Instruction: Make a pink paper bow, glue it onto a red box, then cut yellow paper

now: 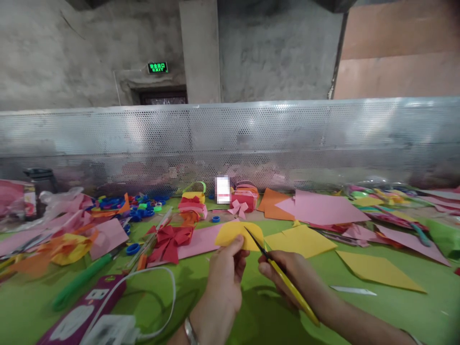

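Note:
My left hand (228,268) pinches a yellow piece of paper (230,232) with a rounded edge between thumb and fingers, above the green table. From the right, my right hand (291,273) is wrapped around yellow-handled scissors (287,282). Their dark, pointed blade (254,238) lies across the yellow piece; the other blade cannot be made out. Behind my left hand, a pink paper strip (201,244) and a red paper bow (172,239) lie on the table. Yellow sheets (305,242) are just beyond my right hand.
A purple power strip (86,306) with a white cable and a green-handled tool (84,278) lie at the left. Blue rings (132,249) and paper scraps are scattered about. Small paper boxes (192,206) stand before a perforated metal panel (230,139). A white blade-like strip (354,290) lies right.

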Available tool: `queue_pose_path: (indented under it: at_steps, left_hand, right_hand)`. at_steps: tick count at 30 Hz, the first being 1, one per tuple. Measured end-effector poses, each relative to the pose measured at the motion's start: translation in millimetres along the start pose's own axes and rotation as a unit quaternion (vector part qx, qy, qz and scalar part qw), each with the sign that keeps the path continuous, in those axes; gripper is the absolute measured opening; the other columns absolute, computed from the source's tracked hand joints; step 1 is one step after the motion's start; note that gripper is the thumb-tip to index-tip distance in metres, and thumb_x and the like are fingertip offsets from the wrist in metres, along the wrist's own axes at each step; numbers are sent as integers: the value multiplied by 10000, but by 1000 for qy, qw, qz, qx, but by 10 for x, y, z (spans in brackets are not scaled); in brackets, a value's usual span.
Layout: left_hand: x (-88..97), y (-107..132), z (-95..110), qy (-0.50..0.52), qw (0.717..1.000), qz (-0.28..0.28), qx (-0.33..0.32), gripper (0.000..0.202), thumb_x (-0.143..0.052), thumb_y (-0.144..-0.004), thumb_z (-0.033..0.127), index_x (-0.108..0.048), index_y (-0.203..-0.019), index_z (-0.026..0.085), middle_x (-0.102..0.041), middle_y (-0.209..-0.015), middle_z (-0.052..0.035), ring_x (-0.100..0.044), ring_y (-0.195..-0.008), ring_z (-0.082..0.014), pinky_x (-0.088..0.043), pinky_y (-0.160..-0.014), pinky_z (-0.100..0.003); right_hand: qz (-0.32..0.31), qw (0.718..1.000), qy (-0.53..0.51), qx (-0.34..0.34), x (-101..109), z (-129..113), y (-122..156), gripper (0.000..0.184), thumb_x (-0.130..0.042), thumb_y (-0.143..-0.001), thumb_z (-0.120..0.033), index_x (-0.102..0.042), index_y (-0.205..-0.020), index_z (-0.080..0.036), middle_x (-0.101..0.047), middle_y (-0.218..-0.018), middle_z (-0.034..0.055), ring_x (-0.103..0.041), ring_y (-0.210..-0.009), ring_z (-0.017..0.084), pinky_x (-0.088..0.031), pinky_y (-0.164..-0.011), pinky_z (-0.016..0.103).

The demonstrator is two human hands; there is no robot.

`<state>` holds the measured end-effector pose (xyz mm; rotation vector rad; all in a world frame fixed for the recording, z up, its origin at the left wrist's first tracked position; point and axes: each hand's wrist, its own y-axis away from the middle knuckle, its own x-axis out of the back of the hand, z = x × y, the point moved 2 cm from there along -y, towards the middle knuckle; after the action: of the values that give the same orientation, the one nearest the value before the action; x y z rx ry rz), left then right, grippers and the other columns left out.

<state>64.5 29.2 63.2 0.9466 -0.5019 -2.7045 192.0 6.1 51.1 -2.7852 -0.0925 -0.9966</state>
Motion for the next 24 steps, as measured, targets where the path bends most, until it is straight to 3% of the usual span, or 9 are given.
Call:
queue_pose_path:
  at_steps: [2,4,8,10,13,16,18,21,24]
  left_hand:
    - [1,2,-9,-11,1000,-9,3,39,-649,-712,69,-622,-712,96,-588,-564,16,-535,-426,-30,-413,-375,-96]
    - [-1,7,-15,-17,1000,-16,5,36,-649,-710,68,-627,-716,95,-590,-567,17,-531,-425,-26,-401,-372,-93]
    - [-12,24,-17,-27,999,-27,2,33,-652,-710,72,-632,-707,98,-593,-564,21,-529,-423,-21,-397,-380,-92]
    - [-23,35,-16,-33,999,-37,-1,27,-654,-712,79,-636,-711,100,-597,-562,20,-534,-424,-23,-393,-380,-93]
    - [-30,46,-17,-39,998,-42,-4,36,-647,-714,64,-637,-709,99,-602,-555,20,-534,-415,-22,-381,-373,-90]
    - [-28,49,-19,-44,998,-44,-6,43,-646,-713,61,-636,-700,100,-597,-540,24,-532,-409,-21,-376,-369,-89]
    - [-27,49,-18,-48,998,-46,-5,46,-651,-709,65,-634,-692,104,-592,-529,28,-532,-408,-22,-373,-367,-89]
    - [-30,54,-12,-49,998,-47,-3,58,-662,-697,61,-633,-683,110,-590,-524,33,-532,-406,-22,-373,-366,-89]
    - [-36,62,-15,-49,998,-47,-2,59,-675,-687,65,-639,-682,112,-596,-529,32,-534,-409,-20,-372,-368,-85]
  right_hand:
    - [25,999,16,37,11,-24,-4,230,-434,-792,-346,-553,-696,-175,-535,-599,-1,-503,-519,126,-367,-482,214]
    - [38,999,-3,32,11,-24,-6,169,-430,-759,-285,-549,-783,-168,-523,-611,-7,-488,-519,124,-360,-488,220]
    - [47,997,-61,-7,2,9,-10,480,-437,-668,-234,-423,-1134,-121,-403,-523,-82,-388,-419,116,-303,-411,216]
    - [51,996,-78,-13,7,23,-14,550,-450,-647,-242,-378,-1177,-116,-423,-539,-79,-393,-432,119,-310,-418,216]
    - [53,995,-74,-27,17,35,-29,434,-456,-640,-243,-437,-1063,-146,-468,-575,-49,-421,-468,124,-320,-440,222]
    - [65,998,-19,-14,10,35,-55,109,-445,-654,-238,-488,-739,-184,-447,-570,-25,-426,-509,128,-318,-482,235]
    - [71,997,5,-2,-8,38,-70,108,-427,-691,-262,-463,-618,-192,-436,-573,-13,-418,-522,128,-315,-502,245]
    - [70,998,7,1,-30,40,-65,177,-407,-728,-293,-470,-598,-192,-433,-568,-10,-418,-514,129,-320,-500,250]
    - [65,997,-31,-10,-27,24,-37,65,-435,-705,-256,-451,-674,-201,-429,-562,-32,-408,-459,111,-318,-446,233]
